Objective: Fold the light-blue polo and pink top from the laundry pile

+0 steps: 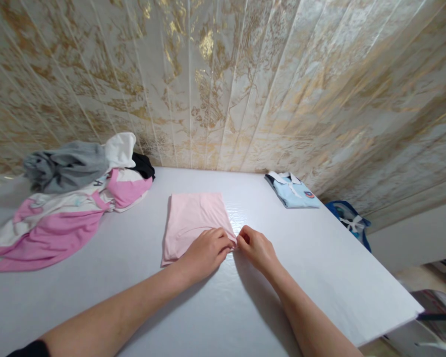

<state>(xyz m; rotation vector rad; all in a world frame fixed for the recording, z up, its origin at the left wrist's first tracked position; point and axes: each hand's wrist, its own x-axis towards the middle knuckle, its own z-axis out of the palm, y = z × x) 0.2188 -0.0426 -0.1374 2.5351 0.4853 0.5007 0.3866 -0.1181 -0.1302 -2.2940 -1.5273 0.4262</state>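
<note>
A light pink shirt (195,210) lies folded into a flat, roughly square bundle on the white table, with a curved neckline-like edge on its near half. My left hand (208,250) rests over the near right part of it, fingers curled and gripping the cloth by the corner. Close beside it, my right hand (258,248) pinches that same near right corner between thumb and forefinger. The fingertips of both hands almost meet, and they hide part of the corner.
On the left of the table (193,317) is a loose heap with a grey garment (69,166), a pink and white garment (70,223) and black cloth (144,166). A folded light blue collared shirt (295,192) lies back right. A blue-edged bag (351,220) sits beyond the right edge; a patterned curtain (208,89) hangs behind.
</note>
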